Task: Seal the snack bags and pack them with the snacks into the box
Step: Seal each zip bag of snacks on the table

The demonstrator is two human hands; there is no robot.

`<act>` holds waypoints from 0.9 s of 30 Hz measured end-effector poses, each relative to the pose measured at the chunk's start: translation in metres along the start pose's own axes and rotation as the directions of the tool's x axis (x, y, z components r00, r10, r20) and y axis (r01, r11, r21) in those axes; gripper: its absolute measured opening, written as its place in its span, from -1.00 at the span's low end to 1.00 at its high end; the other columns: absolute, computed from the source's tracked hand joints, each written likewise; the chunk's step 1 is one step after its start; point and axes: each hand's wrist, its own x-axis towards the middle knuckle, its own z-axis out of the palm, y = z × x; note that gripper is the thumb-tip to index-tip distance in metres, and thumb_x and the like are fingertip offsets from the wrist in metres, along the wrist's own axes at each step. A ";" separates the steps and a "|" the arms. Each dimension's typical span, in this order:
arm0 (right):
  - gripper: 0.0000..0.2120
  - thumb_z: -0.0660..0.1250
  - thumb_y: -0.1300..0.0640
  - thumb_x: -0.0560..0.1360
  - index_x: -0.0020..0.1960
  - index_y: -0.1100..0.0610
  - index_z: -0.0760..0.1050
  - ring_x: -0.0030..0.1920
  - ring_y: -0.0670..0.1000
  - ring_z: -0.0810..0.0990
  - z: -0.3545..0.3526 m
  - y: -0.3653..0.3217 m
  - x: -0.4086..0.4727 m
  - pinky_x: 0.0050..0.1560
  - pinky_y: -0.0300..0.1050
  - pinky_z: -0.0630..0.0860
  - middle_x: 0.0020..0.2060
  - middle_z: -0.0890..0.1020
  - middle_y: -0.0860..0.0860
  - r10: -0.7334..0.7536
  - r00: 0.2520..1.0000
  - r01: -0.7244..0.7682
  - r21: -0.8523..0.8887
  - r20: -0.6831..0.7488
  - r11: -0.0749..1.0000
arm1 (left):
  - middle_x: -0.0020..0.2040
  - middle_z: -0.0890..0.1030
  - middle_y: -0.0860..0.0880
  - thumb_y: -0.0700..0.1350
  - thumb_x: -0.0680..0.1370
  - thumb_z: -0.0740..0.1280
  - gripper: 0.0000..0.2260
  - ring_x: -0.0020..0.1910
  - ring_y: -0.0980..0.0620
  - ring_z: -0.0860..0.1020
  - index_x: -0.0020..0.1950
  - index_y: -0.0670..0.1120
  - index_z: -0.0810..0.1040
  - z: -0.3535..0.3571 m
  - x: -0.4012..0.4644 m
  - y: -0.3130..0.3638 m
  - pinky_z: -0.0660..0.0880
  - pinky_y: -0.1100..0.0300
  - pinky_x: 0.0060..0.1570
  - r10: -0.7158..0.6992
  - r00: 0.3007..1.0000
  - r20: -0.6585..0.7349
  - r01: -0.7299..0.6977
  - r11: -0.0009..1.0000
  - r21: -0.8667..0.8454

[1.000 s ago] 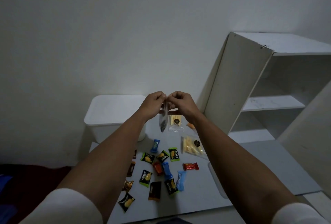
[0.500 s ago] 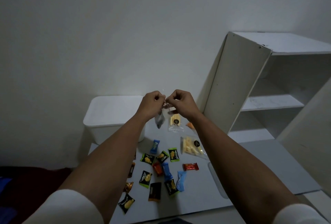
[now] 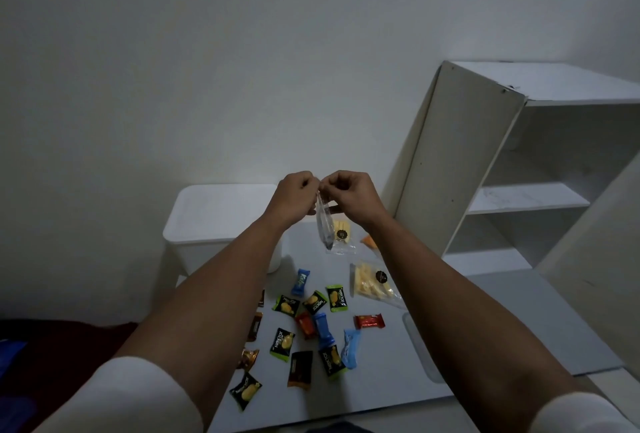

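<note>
My left hand (image 3: pixel 294 195) and my right hand (image 3: pixel 349 192) are raised together and pinch the top edge of a small clear snack bag (image 3: pixel 324 221), which hangs edge-on below them. Two more clear bags with yellow snacks lie on the grey board: one (image 3: pixel 341 237) right under the held bag, one (image 3: pixel 372 282) nearer me. Several small wrapped snacks (image 3: pixel 311 325) in green, blue, red and brown are scattered in front. A white box (image 3: pixel 218 225) with its lid on stands at the board's far left.
A white shelf unit (image 3: pixel 485 162) leans at the right, with another white panel (image 3: pixel 595 270) in front of it. An orange packet (image 3: pixel 369 242) peeks out behind my right wrist. The grey board (image 3: pixel 485 322) lies on the floor against a white wall.
Both hands stayed together at the bag's top edge and rose slightly. The hanging bag swung a little and now hangs straighter.
</note>
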 end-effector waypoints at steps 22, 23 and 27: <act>-0.89 0.37 0.35 0.58 0.00 0.40 0.63 -0.22 0.03 0.73 -0.008 -0.001 -0.007 -0.16 -0.09 0.70 -0.16 0.70 0.23 0.194 0.973 -0.175 -0.149 0.126 0.973 | -0.23 0.64 -0.15 -0.13 0.64 0.21 -0.80 -0.24 -0.15 0.66 -0.17 -0.11 0.46 0.008 -0.013 -0.014 0.67 -0.16 -0.11 -0.054 0.999 -0.003 0.054 0.997 0.059; -0.88 0.36 0.34 0.58 0.01 0.41 0.63 -0.23 0.03 0.72 -0.007 -0.001 -0.008 -0.16 -0.09 0.71 -0.19 0.69 0.22 0.180 0.978 -0.165 -0.140 0.102 0.976 | -0.22 0.65 -0.17 -0.14 0.63 0.23 -0.82 -0.26 -0.14 0.65 -0.16 -0.14 0.46 0.009 -0.014 -0.015 0.68 -0.20 -0.10 -0.082 0.996 0.033 0.081 0.996 0.024; -0.88 0.35 0.35 0.58 0.01 0.43 0.61 -0.22 0.06 0.73 -0.003 0.000 -0.013 -0.25 -0.14 0.67 -0.17 0.70 0.25 0.189 0.981 -0.185 -0.066 0.052 0.980 | -0.11 0.65 -0.18 -0.13 0.65 0.22 -0.82 -0.10 -0.13 0.68 -0.14 -0.13 0.41 0.008 -0.013 -0.014 0.69 -0.17 -0.07 -0.039 0.996 0.081 0.034 0.998 0.058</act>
